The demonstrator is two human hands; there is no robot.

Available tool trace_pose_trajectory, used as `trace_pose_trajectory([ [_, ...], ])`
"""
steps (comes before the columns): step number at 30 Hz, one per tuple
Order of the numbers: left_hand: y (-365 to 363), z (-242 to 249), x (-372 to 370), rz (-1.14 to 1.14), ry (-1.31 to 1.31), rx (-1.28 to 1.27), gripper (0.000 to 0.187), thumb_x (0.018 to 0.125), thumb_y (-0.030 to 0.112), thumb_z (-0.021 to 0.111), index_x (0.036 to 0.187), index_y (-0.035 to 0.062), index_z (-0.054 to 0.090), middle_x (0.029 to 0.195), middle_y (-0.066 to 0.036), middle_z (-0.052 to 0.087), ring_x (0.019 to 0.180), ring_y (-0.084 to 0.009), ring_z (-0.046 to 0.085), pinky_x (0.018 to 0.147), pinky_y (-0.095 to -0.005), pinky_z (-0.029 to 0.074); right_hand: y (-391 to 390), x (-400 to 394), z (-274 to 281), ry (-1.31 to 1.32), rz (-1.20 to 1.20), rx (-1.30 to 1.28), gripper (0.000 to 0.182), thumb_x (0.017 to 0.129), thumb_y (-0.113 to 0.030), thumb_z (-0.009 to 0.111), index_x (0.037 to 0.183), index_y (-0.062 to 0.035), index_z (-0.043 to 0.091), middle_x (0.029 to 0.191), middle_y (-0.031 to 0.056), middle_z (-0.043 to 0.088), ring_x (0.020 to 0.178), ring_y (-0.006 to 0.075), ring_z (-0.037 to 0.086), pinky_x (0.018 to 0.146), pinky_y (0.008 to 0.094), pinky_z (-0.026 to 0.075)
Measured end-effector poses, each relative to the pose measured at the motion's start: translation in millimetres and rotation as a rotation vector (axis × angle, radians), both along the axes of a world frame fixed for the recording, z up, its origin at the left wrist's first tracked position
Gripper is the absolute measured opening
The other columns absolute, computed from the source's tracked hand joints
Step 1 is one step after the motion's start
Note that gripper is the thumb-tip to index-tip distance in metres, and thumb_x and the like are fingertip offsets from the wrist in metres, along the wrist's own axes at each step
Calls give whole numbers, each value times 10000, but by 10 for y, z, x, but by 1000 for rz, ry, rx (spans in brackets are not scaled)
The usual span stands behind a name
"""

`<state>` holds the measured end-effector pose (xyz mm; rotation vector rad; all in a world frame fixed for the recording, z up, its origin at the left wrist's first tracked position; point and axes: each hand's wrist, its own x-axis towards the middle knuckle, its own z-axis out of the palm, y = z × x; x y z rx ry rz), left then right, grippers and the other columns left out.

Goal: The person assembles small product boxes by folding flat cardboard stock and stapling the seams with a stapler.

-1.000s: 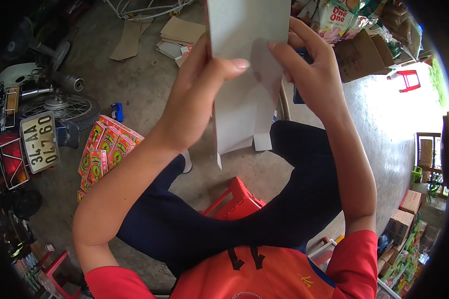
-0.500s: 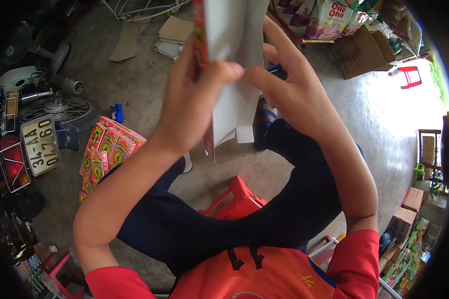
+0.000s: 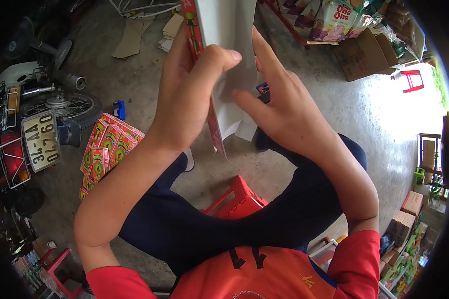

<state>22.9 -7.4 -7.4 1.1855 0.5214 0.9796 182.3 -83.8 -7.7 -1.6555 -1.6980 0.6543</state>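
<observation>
Grey concrete floor lay beneath a long cardboard piece, white inside and red-printed outside, raised between both hands. Left hand pinched one wall, right hand the other, thumbs inside. Within a second its broad face had narrowed to a trough, suggesting lengthwise creasing. Red-and-green printed cartons lay left.
</observation>
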Motion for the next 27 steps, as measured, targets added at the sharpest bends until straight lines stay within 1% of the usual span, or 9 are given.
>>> trace_pose_trajectory([
  [5,-55,-38,41,-16,-22,22,379,949,135,607,1310,36,546,1108,-21,580,1005,-87,532,924,-278,446,-34,-100,-21,-59,8,12,959,897,-219,675,1649,55,146,1131,324,671,1023,452,683,910,468,532],
  [11,-93,-28,53,-58,-1,11,417,950,130,603,1348,30,530,1125,-22,576,1020,-85,524,935,-280,442,-57,-117,-17,-127,-20,2,965,890,-223,678,1637,83,150,1139,340,672,1035,467,684,919,475,529],
  [14,-101,-37,53,-63,2,-5,423,950,140,609,1351,24,537,1144,-28,585,1044,-92,537,953,-286,444,-61,-82,-65,-158,-16,66,965,890,-222,684,1643,68,153,1143,339,676,1055,476,682,936,480,524],
  [18,8,-40,20,-28,5,-88,396,954,158,614,1318,8,569,1183,-39,604,1087,-110,564,972,-297,449,-18,-11,6,-65,4,23,923,890,-213,693,1646,18,216,1154,338,679,1080,488,675,960,476,518],
  [20,96,-38,-26,16,-37,-241,408,953,254,624,1285,19,605,1176,-57,637,1085,-150,605,975,-324,473,17,85,14,-75,28,66,895,889,-209,695,1643,-7,258,1156,342,677,1085,497,669,957,476,519],
  [21,137,22,-71,7,-52,-294,424,950,282,625,1285,23,607,1168,-60,645,1082,-158,613,974,-330,478,17,99,50,-122,-11,95,757,895,-175,688,1574,1,404,1103,283,710,1022,378,721,904,425,538],
  [24,192,119,-154,-31,-95,-352,501,938,378,650,1298,32,606,1172,-72,669,1108,-181,636,976,-348,495,81,199,25,36,-57,128,610,868,-181,662,1435,15,550,924,265,730,849,403,730,798,442,567],
  [25,186,151,-165,-44,-103,-338,516,939,386,659,1307,27,601,1180,-73,670,1116,-180,636,975,-347,496,104,230,38,172,-46,122,496,866,-145,646,1337,11,633,973,232,747,839,311,745,802,389,570],
  [27,152,164,-159,-70,-93,-303,546,942,402,675,1331,27,591,1208,-75,664,1136,-177,631,976,-348,497,170,340,30,202,-50,135,486,867,-133,641,1331,12,637,989,196,751,844,245,734,808,367,566],
])
